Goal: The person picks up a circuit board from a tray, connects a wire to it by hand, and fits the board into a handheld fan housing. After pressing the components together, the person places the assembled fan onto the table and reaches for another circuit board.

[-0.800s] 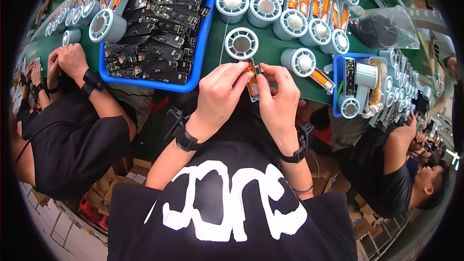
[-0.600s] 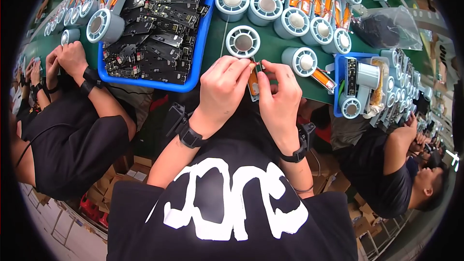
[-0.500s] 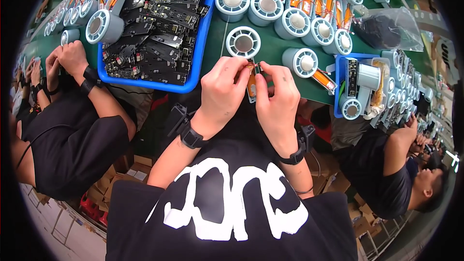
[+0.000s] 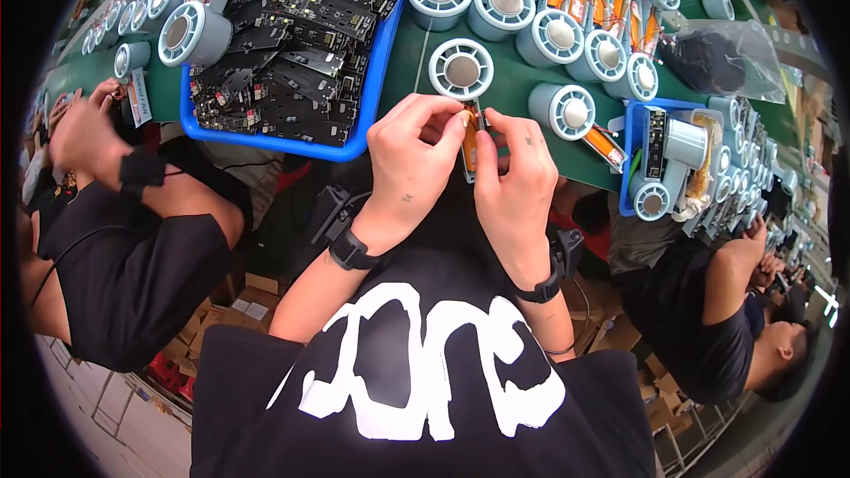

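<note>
A light blue handheld fan lies in front of me, its round head away from me. Its open handle, with an orange battery inside, points toward my body. My left hand is closed in a pinch at the top of the handle, on thin wires mostly hidden by the fingertips. Just right of it, my right hand is closed, thumb and forefinger on a narrow dark strip, seemingly a small circuit board. The fingers cover much of the handle between them.
A blue tray of black circuit boards stands at left. Rows of similar fans fill the far side; one fan lies right, near a smaller blue bin and a clear plastic bag. Co-workers sit on both sides.
The view has shifted slightly. My hands stay at the fan's handle, fingertips a little rearranged, and the wires show less. The left co-worker's hand has moved and is blurred.
</note>
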A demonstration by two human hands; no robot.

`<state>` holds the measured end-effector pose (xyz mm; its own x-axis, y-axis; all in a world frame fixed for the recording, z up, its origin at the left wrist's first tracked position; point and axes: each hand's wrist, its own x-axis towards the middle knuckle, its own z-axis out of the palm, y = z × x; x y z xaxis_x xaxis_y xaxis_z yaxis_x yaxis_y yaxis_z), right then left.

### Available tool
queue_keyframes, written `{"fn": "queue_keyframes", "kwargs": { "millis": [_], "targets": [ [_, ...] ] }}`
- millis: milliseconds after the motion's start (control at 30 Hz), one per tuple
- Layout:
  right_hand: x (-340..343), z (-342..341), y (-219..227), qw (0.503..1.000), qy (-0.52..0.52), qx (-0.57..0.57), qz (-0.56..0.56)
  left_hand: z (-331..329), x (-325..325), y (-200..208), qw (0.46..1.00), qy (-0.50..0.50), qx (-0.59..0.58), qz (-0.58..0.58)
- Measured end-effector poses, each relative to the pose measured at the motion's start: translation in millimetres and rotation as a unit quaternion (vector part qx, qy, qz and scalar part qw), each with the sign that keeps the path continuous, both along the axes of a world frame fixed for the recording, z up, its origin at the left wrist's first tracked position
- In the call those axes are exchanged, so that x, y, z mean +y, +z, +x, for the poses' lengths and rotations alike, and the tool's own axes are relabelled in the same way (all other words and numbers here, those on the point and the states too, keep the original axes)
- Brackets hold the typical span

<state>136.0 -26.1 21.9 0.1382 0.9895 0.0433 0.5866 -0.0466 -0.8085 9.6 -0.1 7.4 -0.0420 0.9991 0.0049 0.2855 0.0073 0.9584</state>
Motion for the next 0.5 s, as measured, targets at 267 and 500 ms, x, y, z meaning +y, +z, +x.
{"fn": "queue_keyframes", "kwargs": {
  "millis": [267,500],
  "targets": [
    [-1,-4,-4,0.998,0.004,-0.045,0.044,0,-8,-10,0.998,0.011,0.027,0.052],
    [-2,-4,1,1.0,-0.001,0.005,0.002,5,-10,-21,0.994,0.08,-0.076,0.015]
  ]
}}
